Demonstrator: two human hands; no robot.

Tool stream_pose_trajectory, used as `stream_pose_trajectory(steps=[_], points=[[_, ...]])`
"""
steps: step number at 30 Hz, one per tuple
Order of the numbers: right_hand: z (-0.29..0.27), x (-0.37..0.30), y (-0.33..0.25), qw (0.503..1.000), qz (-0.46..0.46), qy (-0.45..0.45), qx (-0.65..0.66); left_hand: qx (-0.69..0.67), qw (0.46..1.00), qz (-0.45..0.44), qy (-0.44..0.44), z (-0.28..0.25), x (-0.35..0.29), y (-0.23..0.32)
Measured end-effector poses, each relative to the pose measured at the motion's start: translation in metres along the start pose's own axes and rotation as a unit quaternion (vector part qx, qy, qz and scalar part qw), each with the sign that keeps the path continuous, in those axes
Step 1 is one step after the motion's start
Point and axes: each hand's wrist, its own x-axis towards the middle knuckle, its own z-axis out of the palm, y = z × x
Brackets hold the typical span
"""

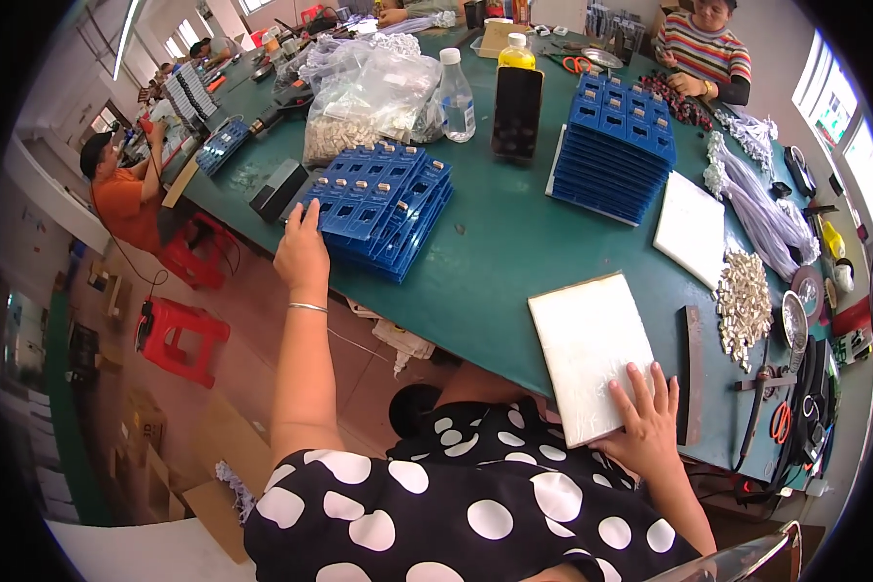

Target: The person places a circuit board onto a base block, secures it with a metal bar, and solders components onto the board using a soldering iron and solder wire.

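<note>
Two hands flat | left hand (301,254) on blue trays (383,204) | right hand (645,422) on white board (587,344)

My left hand (301,254) rests against a tray stack (383,206) on the table's (485,262) left; my right hand (642,424) lies on a foam board (590,351) at the near edge, another tray stack (616,155) behind.

— Left hand (302,254)?
— Flat against the near corner of the stack of blue trays (383,206) on the green table (495,252), fingers spread.
— Right hand (642,424)?
— Resting open on the near corner of the white foam board (588,344), by the table edge.
— Further back?
— Second blue tray stack (613,145), clear plastic bottle (456,97), bags of small parts (364,97).
</note>
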Motion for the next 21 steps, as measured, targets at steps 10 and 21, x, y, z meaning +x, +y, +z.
stream_pose_trajectory(steps=[10,21], points=[[0.007,-0.004,0.024,0.98,-0.024,0.191,0.057,-0.029,0.995,0.039,-0.085,-0.067,0.02,0.002],[-0.127,0.185,0.102,0.625,0.039,0.41,0.663,-0.739,0.649,0.079,-0.163,-0.104,0.099,0.23]])
